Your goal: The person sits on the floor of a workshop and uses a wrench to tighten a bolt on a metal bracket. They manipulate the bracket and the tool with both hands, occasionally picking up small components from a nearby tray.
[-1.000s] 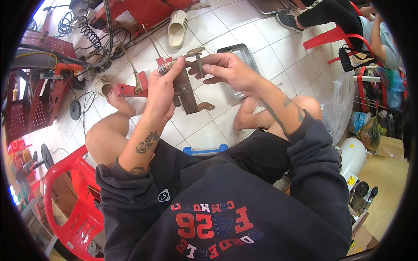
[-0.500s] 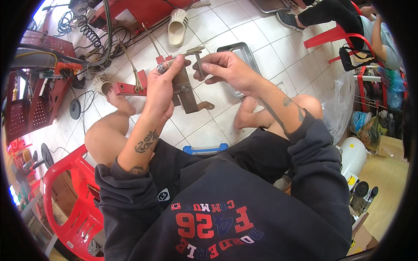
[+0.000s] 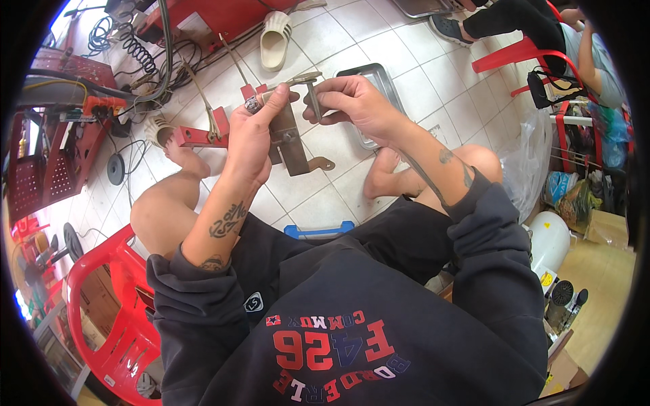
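Note:
My left hand (image 3: 252, 128) is closed, thumb on top, around a flat metal piece (image 3: 305, 78) whose end sticks out to the right. A thin grey metal rod (image 3: 314, 101) hangs down below that end, and the fingertips of my right hand (image 3: 359, 105) pinch it. The rod's top meets the flat piece; whether the two are joined I cannot tell. Just under my hands stands a brown metal fixture (image 3: 292, 145) with a bolt on its face and a curved rusty lug (image 3: 319, 164) at its lower right. My left fingers hide part of it.
A grey metal tray (image 3: 396, 95) lies behind my right hand. Red metal bars (image 3: 203, 137) stand left of the fixture. Beyond are a cream clog (image 3: 274, 51), hoses and cables (image 3: 162, 61). A blue handle (image 3: 318, 232) sits between my legs. Another person's shoe (image 3: 450, 30) shows at upper right.
My right hand has shifted slightly up and to the right, its fingers more curled on the rod. The flat piece's end has moved a little to the right and up. My left hand stays nearly still.

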`<state>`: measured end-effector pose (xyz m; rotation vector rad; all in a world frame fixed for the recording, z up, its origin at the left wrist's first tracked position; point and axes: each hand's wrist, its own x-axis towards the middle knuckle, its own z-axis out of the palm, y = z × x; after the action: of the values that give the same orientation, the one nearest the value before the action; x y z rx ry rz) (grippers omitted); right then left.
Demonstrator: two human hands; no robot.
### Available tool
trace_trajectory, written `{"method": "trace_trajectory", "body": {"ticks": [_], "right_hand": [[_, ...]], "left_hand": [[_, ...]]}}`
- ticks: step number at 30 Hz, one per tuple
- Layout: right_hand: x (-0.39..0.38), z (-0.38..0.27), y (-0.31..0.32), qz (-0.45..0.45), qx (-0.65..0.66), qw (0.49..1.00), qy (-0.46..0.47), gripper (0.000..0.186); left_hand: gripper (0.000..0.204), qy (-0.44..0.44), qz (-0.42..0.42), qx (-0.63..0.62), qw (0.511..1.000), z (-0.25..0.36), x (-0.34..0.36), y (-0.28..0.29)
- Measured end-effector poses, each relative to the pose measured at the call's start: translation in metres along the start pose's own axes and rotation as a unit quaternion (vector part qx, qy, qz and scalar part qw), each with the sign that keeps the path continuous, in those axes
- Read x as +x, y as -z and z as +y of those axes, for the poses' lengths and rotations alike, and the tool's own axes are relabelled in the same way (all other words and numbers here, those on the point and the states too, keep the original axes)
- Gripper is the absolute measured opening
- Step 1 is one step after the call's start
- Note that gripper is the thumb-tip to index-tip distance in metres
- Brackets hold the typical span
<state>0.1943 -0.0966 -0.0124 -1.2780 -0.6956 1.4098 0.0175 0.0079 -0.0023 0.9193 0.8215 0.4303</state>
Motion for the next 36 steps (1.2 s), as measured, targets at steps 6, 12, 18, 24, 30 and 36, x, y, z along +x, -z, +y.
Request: {"method": "trace_trajectory", "body": {"ticks": [6, 12, 18, 24, 30, 36], "right_hand": [[0.0, -0.002, 0.0, -0.036, 0.025, 0.999, 0.02, 0.025], [-0.001, -0.001, 0.001, -0.014, -0.051, 0.998, 0.029, 0.021], [-0.003, -0.004, -0.008, -0.014, -0.028, 0.999, -0.013, 0.027], [-0.005, -0.008, -0.003, -0.015, -0.036, 0.999, 0.005, 0.025], [-0.001, -0.003, -0.003, -0.008, -0.106, 0.994, -0.018, 0.026], [-0.005, -0.014, -0.002, -0.049, -0.022, 0.999, -0.004, 0.029]], "left_hand": [[0.032, -0.003, 0.0, -0.007, 1.0, 0.003, -0.001, -0.001], [0.031, 0.005, 0.0, -0.006, 1.0, 0.001, -0.001, 0.0], [0.031, -0.004, -0.014, -0.003, 1.0, -0.005, 0.004, 0.003], [0.031, 0.003, 0.002, -0.013, 1.0, 0.0, 0.001, -0.002], [0.031, 0.006, -0.006, 0.005, 1.0, -0.004, -0.001, -0.006], [0.033, 0.007, 0.0, -0.009, 1.0, -0.002, 0.004, 0.002]]}}
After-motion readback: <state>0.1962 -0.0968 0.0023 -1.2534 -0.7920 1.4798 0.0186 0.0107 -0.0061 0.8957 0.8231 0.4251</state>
